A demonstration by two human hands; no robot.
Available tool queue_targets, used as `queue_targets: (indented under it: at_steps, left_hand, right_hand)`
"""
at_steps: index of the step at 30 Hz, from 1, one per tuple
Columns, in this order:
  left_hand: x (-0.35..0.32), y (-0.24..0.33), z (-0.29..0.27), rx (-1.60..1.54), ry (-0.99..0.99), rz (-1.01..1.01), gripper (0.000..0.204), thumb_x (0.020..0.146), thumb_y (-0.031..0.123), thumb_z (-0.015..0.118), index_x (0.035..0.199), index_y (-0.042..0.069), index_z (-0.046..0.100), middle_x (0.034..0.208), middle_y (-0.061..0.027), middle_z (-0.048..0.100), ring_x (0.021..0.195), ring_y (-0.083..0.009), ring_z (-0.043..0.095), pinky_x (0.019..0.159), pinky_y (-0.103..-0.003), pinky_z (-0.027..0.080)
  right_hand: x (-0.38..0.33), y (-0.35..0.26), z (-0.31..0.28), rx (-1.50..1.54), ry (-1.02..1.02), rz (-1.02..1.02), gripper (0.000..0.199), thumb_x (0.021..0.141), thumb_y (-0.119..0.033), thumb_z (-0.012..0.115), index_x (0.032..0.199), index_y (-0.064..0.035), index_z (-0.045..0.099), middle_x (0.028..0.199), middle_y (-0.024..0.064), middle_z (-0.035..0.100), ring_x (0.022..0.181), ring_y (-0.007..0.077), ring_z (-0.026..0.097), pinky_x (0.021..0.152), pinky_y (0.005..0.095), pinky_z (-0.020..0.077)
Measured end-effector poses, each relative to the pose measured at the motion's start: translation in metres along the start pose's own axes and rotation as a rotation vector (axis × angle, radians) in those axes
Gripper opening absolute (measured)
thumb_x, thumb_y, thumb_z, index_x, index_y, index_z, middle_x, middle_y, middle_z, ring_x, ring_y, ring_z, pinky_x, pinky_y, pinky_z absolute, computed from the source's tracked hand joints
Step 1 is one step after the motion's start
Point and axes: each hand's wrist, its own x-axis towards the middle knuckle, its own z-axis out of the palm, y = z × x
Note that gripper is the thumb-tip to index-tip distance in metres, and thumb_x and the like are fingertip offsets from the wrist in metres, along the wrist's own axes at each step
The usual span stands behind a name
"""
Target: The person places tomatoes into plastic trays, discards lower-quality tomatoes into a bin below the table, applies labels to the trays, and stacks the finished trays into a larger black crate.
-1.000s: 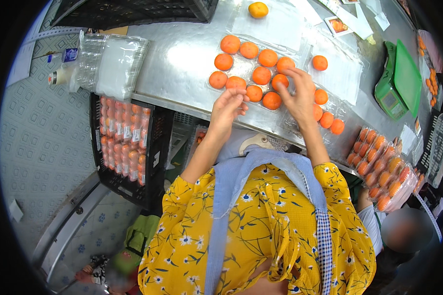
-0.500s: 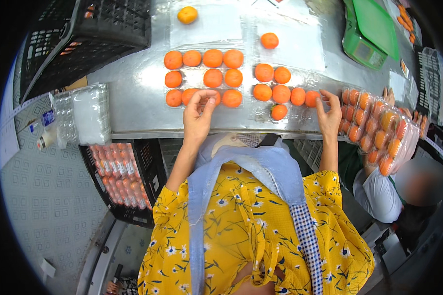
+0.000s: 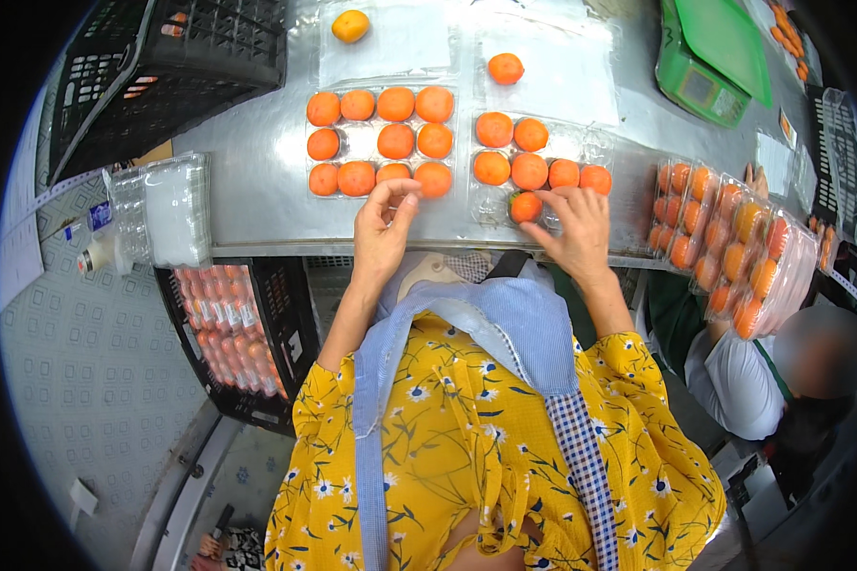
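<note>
An orange fruit [image 3: 526, 206] at the centre of the frame is pinched by the fingers [image 3: 549, 202] of the right hand [image 3: 578, 233], at the near edge of a clear tray [image 3: 543, 171]. The left hand [image 3: 383, 231] is loosely curled, grasping nothing, its fingertips touching the filled tray [image 3: 379, 143] just left of centre. Both trays are carried by the metal table [image 3: 257, 162], with a green scale [image 3: 714, 57] at the upper right.

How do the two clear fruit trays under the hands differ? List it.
The left tray has nearly every pocket filled with orange fruit; the right tray has bare pockets. The left hand touches the left tray's near edge; the right hand sets a fruit into the right tray. Both are clear plastic on the metal table.
</note>
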Motion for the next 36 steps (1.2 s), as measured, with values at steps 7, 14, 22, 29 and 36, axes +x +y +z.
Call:
queue_targets:
  at_steps: [7, 14, 22, 29, 36]
  left_hand:
    - [-0.019, -0.006, 0.007, -0.016, 0.060, -0.004, 0.015, 0.088, 0.012, 0.052, 0.100, 0.005, 0.055, 0.090, -0.0005, 0.058, 0.075, -0.0065, 0.051, 0.064, -0.020, 0.040]
    - [-0.022, -0.011, 0.029, -0.026, 0.065, 0.000, 0.015, 0.087, 0.010, 0.052, 0.100, 0.003, 0.055, 0.093, -0.0025, 0.057, 0.081, -0.0084, 0.052, 0.070, -0.022, 0.043]
    - [-0.042, -0.020, 0.020, 0.064, 0.201, 0.091, 0.013, 0.085, 0.009, 0.052, 0.096, 0.003, 0.056, 0.094, -0.0055, 0.056, 0.086, -0.0148, 0.054, 0.080, -0.027, 0.044]
    - [-0.052, -0.004, 0.046, -0.168, -0.032, 0.137, 0.039, 0.080, 0.024, 0.061, 0.108, 0.003, 0.047, 0.104, -0.0120, 0.053, 0.088, -0.0166, 0.053, 0.074, -0.030, 0.044]
    - [-0.048, -0.033, 0.066, -0.254, 0.170, 0.030, 0.044, 0.080, 0.032, 0.059, 0.111, 0.005, 0.044, 0.099, -0.0154, 0.057, 0.091, -0.0239, 0.056, 0.078, -0.033, 0.044]
  right_hand:
    - [-0.006, -0.012, 0.019, -0.073, 0.023, -0.012, 0.043, 0.057, -0.023, 0.074, 0.095, -0.0102, 0.058, 0.091, 0.0028, 0.052, 0.085, 0.0208, 0.048, 0.076, 0.0351, 0.0339]
    - [-0.002, 0.003, 0.019, -0.035, -0.008, -0.146, 0.044, 0.059, -0.020, 0.073, 0.096, -0.0084, 0.054, 0.094, 0.0054, 0.054, 0.085, 0.0223, 0.048, 0.077, 0.0353, 0.0341]
    - [0.019, -0.023, 0.025, 0.119, -0.049, -0.214, 0.051, 0.057, -0.018, 0.074, 0.102, -0.0046, 0.055, 0.092, 0.0132, 0.057, 0.086, 0.0301, 0.054, 0.078, 0.0381, 0.0407]
    - [0.002, -0.046, 0.034, 0.648, -0.170, -0.058, 0.055, 0.062, -0.003, 0.069, 0.112, -0.0007, 0.047, 0.105, 0.0131, 0.049, 0.099, 0.0242, 0.049, 0.087, 0.0340, 0.0395]
    - [0.034, -0.041, 0.067, 0.725, -0.352, -0.298, 0.052, 0.067, 0.001, 0.065, 0.115, 0.0004, 0.046, 0.109, 0.0123, 0.052, 0.104, 0.0232, 0.049, 0.093, 0.0333, 0.0367]
